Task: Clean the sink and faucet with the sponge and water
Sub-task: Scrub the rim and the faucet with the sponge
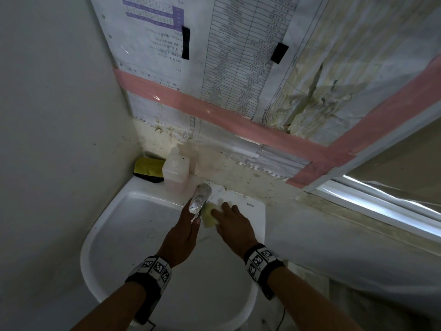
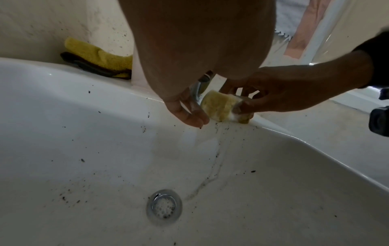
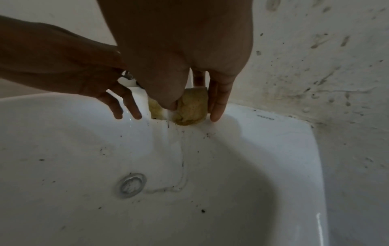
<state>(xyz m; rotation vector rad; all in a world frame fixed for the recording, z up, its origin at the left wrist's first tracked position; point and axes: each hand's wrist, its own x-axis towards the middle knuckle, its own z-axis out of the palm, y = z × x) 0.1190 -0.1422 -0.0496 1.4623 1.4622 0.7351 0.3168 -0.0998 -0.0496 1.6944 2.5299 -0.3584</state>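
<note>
A white sink (image 1: 114, 218) speckled with dark grit fills the lower middle of the head view. Its chrome faucet (image 1: 200, 199) stands at the back rim. My right hand (image 1: 225, 212) grips a wet yellow sponge (image 1: 209, 216) and presses it on the rim just right of the faucet; thumb and fingers (image 3: 218, 99) pinch the sponge (image 3: 191, 108). My left hand (image 1: 191, 222) reaches under the spout (image 2: 199, 89) with its fingers (image 3: 126, 106) straight, holding nothing. A thin dirty trickle runs from the sponge (image 2: 223, 106) down to the drain (image 2: 164, 206).
A translucent soap bottle (image 1: 175, 173) and a yellow cloth with a dark backing (image 1: 148, 169) sit on the back left corner of the rim. A plain wall closes the left side. Behind is a stained wall with taped papers (image 1: 238, 56); a window frame (image 1: 381, 204) runs at right.
</note>
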